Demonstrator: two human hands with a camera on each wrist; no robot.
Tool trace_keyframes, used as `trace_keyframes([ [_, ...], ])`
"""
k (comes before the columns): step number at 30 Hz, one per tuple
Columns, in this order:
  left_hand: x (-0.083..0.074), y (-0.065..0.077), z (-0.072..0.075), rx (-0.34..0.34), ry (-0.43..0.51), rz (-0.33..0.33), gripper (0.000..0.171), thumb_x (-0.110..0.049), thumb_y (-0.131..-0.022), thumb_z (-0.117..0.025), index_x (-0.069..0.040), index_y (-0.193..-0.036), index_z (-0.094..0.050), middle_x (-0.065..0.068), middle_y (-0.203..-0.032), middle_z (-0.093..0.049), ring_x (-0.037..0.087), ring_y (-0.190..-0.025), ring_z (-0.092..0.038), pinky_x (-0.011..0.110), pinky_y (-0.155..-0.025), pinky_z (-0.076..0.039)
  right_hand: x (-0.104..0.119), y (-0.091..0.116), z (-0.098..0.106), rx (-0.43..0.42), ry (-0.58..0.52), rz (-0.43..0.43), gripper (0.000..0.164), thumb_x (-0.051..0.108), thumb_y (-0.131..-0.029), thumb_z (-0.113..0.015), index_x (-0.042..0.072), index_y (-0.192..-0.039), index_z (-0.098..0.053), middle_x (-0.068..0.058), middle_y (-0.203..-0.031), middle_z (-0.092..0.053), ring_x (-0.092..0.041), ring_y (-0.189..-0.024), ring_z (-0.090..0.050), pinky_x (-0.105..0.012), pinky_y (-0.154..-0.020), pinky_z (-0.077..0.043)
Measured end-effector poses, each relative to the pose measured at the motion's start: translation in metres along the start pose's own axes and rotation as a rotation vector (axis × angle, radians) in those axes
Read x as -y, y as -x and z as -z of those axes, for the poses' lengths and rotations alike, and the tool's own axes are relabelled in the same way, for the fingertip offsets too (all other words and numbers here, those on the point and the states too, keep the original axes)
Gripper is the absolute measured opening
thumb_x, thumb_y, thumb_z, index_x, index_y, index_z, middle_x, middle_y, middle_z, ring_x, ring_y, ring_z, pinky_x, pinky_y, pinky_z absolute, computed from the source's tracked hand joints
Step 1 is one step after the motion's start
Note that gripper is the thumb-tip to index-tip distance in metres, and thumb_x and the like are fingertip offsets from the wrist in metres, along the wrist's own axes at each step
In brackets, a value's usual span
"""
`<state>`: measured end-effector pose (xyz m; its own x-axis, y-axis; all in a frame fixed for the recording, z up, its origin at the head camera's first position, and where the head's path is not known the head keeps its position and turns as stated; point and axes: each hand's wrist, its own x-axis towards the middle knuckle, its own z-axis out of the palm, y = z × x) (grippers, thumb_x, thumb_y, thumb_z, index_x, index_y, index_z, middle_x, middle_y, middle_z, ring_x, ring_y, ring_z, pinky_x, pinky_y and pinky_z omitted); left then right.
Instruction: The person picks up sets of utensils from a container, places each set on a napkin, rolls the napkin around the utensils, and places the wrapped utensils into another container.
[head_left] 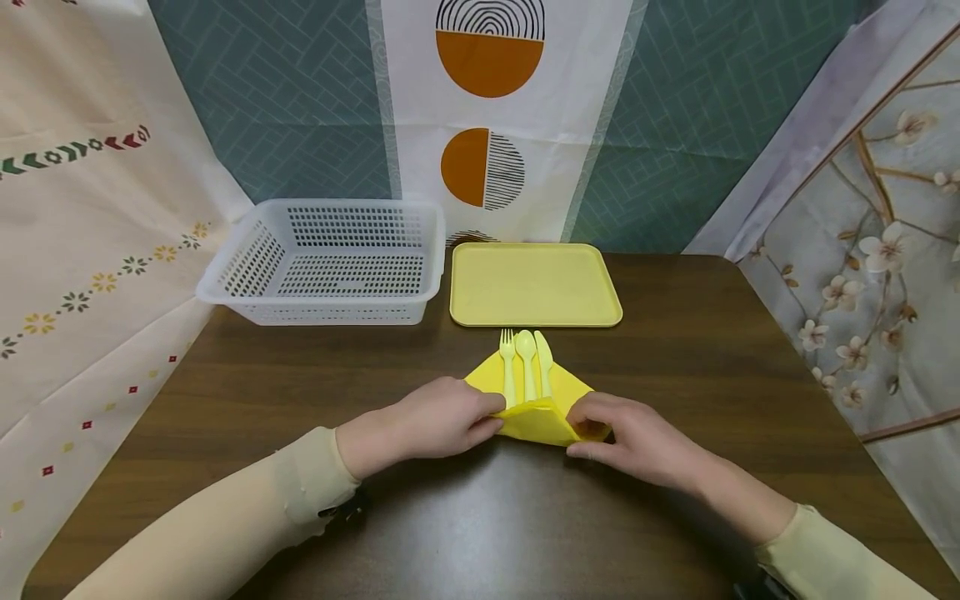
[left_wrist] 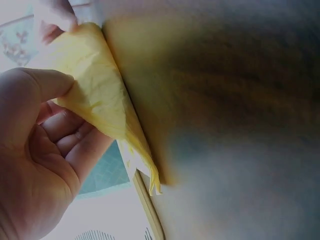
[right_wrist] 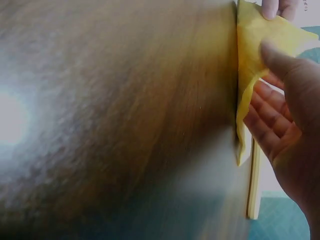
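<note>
Left grip [head_left: 450, 417]: holding the left end of a yellow napkin [head_left: 542, 427], thumb on the near face, fingers behind it. Right grip [head_left: 630, 435]: holding the right end in the same manner, thumb and fingers on opposite sides of the napkin's edge. This thumb is blurred in the right wrist view; I cannot tell how firmly it presses.

The napkin is at the counter [head_left: 750, 367] directly in front of me, between my two grips. Its near part is folded up over the handles of three pale yellow utensils, and its far part spreads out behind them. The utensils lie side by side, heads pointing away from me: fork [head_left: 507, 358] at left, spoon [head_left: 528, 367] in the middle, knife [head_left: 544, 367] at right, its tip tilted toward the spoon.

Beyond the utensils, a rectangular yellow tray [head_left: 534, 285] lies flat on the wood-grain surface. Just beside the tray, to its left, stands a white basket [head_left: 330, 313] with perforated walls. Behind both hangs a teal and white cloth [head_left: 675, 125] with orange half-circles. Pale sleeves [head_left: 247, 492] cover my forearms.
</note>
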<state>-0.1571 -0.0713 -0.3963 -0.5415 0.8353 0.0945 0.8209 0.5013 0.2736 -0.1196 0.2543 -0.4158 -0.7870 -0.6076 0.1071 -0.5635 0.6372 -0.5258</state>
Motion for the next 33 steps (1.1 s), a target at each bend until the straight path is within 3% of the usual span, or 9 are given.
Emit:
trace_keyframes([
  [8, 0.004, -0.003, 0.001, 0.009, 0.032, 0.041, 0.031, -0.027, -0.109, -0.071, -0.023, -0.085, -0.052, -0.011, -0.067, -0.039, 0.011, -0.060, -0.043, 0.028, -0.056, -0.037, 0.002, -0.010, -0.003, -0.113, 0.058, -0.022, 0.015, 0.022, -0.101, -0.084, 0.030, -0.100, -0.072, 0.020, -0.093, -0.060, -0.004, -0.084, -0.058, -0.030, -0.077, -0.053],
  [16, 0.008, -0.008, -0.001, -0.082, -0.032, 0.125, 0.035, -0.024, -0.107, -0.070, -0.021, -0.079, -0.049, -0.009, -0.065, -0.034, 0.014, -0.057, -0.039, 0.031, -0.054, -0.033, 0.001, -0.020, -0.003, -0.154, 0.068, -0.105, 0.011, 0.019, -0.100, -0.084, 0.024, -0.102, -0.074, 0.016, -0.092, -0.063, -0.008, -0.083, -0.058, -0.033, -0.078, -0.054],
  [28, 0.011, -0.022, -0.003, -0.075, -0.080, 0.244, 0.035, -0.020, -0.106, -0.069, -0.019, -0.075, -0.051, -0.007, -0.065, -0.036, 0.015, -0.060, -0.041, 0.032, -0.056, -0.036, -0.002, -0.035, -0.005, -0.174, 0.082, -0.197, 0.009, 0.022, -0.101, -0.083, 0.024, -0.100, -0.074, 0.012, -0.093, -0.064, -0.012, -0.082, -0.059, -0.037, -0.077, -0.052],
  [33, 0.011, -0.026, -0.004, -0.076, -0.107, 0.256, 0.035, -0.018, -0.105, -0.069, -0.019, -0.074, -0.052, -0.005, -0.066, -0.039, 0.017, -0.061, -0.042, 0.034, -0.056, -0.038, -0.002, -0.040, -0.005, -0.162, 0.100, -0.232, 0.008, 0.023, -0.101, -0.083, 0.022, -0.100, -0.075, 0.011, -0.092, -0.065, -0.013, -0.081, -0.058, -0.037, -0.076, -0.052],
])
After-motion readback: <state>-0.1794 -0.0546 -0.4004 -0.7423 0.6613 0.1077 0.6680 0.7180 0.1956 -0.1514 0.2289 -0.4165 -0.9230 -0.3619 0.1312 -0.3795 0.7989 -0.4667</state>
